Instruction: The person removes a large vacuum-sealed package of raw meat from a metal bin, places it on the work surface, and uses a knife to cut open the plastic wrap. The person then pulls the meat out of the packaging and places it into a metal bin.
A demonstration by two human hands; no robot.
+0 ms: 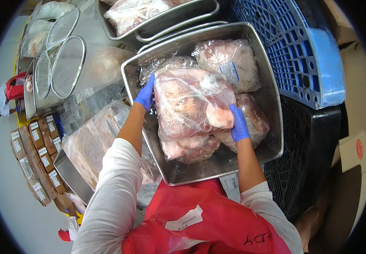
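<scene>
A large cut of meat (187,101) in clear plastic wrap is held between my two blue-gloved hands, over a deep steel tub (183,177). My left hand (146,93) presses against its left side, and my right hand (239,122) grips the lower right side beside a pale, fatty end. Under and around it in the tub lie several other wrapped cuts. One wrapped cut (227,63) at the far right carries a blue and white label. Another wrapped cut (255,118) sits partly behind my right hand. The fingertips beneath the held piece are hidden.
Another steel tub (176,21) with wrapped meat stands beyond. A plastic-covered load of meat (94,144) is at the left, near stacked cardboard boxes (43,152). Blue (327,67) and black pallets (306,148) stand close on the right. Two people in red and white are far left.
</scene>
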